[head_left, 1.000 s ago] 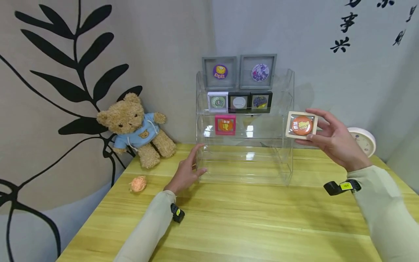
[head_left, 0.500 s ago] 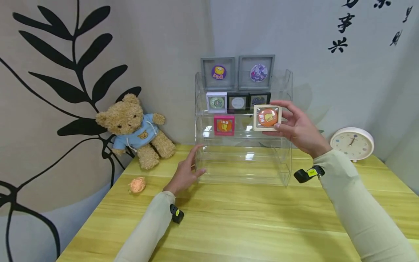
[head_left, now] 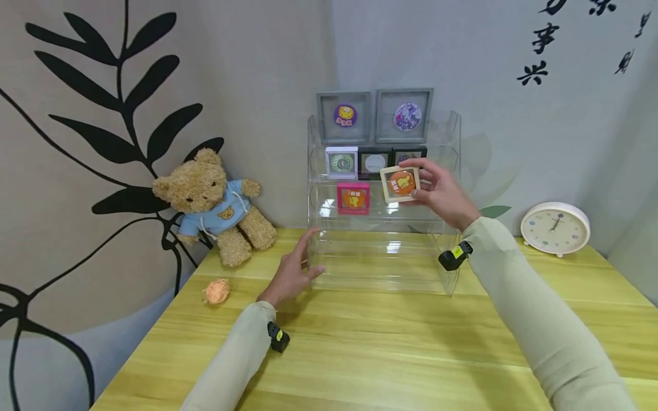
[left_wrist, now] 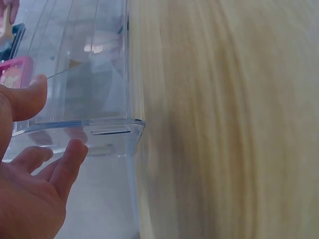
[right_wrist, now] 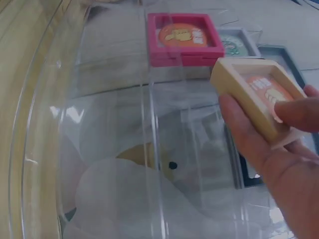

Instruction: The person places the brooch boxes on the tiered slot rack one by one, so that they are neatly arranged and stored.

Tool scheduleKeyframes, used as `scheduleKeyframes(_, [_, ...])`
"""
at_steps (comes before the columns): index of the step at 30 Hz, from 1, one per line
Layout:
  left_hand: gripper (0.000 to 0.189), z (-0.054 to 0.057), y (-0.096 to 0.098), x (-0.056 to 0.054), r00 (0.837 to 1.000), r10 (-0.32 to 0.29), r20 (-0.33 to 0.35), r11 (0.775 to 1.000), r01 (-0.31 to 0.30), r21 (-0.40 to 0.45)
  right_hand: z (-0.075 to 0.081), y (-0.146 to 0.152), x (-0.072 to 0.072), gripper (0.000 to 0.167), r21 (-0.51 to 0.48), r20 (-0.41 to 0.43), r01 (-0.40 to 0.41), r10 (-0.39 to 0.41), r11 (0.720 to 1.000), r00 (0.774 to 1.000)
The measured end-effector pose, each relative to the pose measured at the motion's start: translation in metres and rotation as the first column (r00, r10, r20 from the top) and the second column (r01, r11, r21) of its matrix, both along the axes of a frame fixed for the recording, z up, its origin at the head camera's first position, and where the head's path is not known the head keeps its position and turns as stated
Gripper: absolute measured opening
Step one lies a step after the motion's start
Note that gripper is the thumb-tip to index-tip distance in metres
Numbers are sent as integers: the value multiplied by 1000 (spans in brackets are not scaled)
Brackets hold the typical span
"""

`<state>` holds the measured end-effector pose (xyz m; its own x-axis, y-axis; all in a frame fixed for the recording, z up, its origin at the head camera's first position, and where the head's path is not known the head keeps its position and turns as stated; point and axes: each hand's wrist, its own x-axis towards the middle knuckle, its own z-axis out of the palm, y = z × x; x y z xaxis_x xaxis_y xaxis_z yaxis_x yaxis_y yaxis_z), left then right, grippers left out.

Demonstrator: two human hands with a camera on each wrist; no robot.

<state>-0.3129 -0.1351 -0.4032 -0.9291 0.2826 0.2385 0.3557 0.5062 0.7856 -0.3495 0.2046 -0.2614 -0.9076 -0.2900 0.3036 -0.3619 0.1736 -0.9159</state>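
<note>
My right hand (head_left: 444, 197) pinches a small cream-framed display box (head_left: 400, 184) with an orange badge inside, thumb on its front and fingers behind it. The box is tilted, just in front of the third tier of a clear acrylic stepped display stand (head_left: 382, 279). Left of it on that tier stands a pink-framed display box (head_left: 353, 198), also seen in the right wrist view. My left hand (head_left: 292, 274) is at the stand's left side, fingers fairly straight; in the left wrist view its fingertips (left_wrist: 76, 147) meet the side panel from outside, with the thumb across the panel's edge.
Two grey-framed boxes (head_left: 404, 130) stand on the top tier; a lilac-framed box (head_left: 341, 173) and two black-framed ones (head_left: 374, 174) are below. A teddy bear (head_left: 216, 200) leans at the left, behind an orange fuzzy ball (head_left: 217, 291). A white clock (head_left: 555, 242) stands at the right.
My right hand has carried the cream-framed box leftward from beside the stand to in front of its third tier, where the box is now tilted. My left hand has stayed at the stand's side.
</note>
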Motion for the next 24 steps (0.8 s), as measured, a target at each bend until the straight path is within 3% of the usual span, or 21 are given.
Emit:
scheduleKeyframes(6, [90,2,1,0,1000,-3,-7,1000,3,6,-6,-2,-10,61,109,-48,54,-49,993,998])
scheduleKeyframes(12, [90,3,1,0,1000,-3,0,1000,3,9,-15,-2,-14,53,226,-93,112,-93,968,991])
scheduleKeyframes(19, [90,2,0,0,1000,7,13,1000,-7,5,-19,-6,-16,48,257,-98,133,-111,957,989])
scheduleKeyframes(24, [90,1,0,0,1000,6,10,1000,-6,-9,-19,-10,-12,44,347,-201,226,-163,910,966])
